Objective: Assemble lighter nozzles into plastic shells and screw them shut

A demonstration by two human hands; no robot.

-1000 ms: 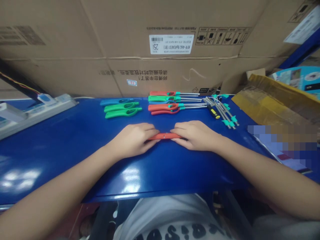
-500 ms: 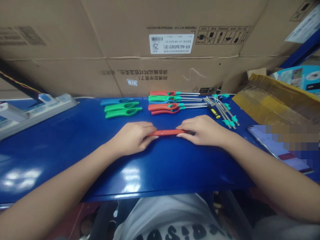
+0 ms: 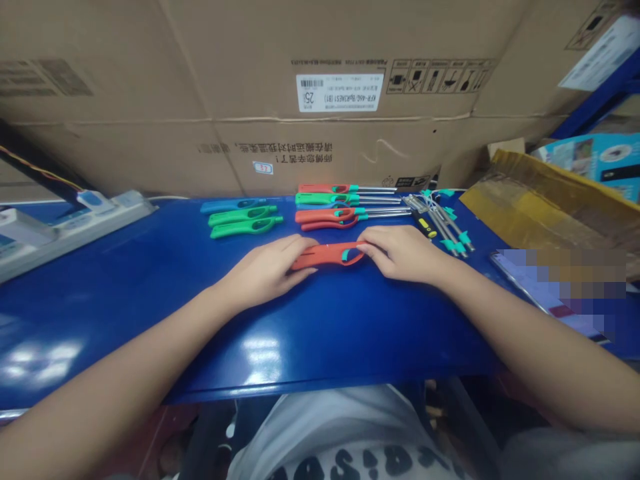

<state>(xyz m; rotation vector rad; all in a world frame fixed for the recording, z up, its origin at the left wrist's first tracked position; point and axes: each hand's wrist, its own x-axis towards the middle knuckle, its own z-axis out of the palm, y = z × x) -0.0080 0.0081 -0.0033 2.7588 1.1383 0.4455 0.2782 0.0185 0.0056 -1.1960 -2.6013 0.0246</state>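
A red lighter handle with a teal trigger in its loop lies level between my two hands, just above the blue table. My left hand grips its plain end, fingers on top and thumb below. At the loop end, my right hand pinches it, and the fingers hide that tip. Beyond my hands lie long-necked lighters in red, green and blue with metal tubes. Green lighter handles and a blue lighter handle without tubes rest to their left.
Loose metal tubes with teal pieces lie at the back right, beside a black-and-yellow tool. A phone sits at the right, near a yellow-taped carton. A white power strip occupies the left; a large cardboard box backs the table.
The red lighter handle has turned from its narrow edge to its broad side, so its loop and teal trigger now show. Both hands still hold it, the right slightly higher.
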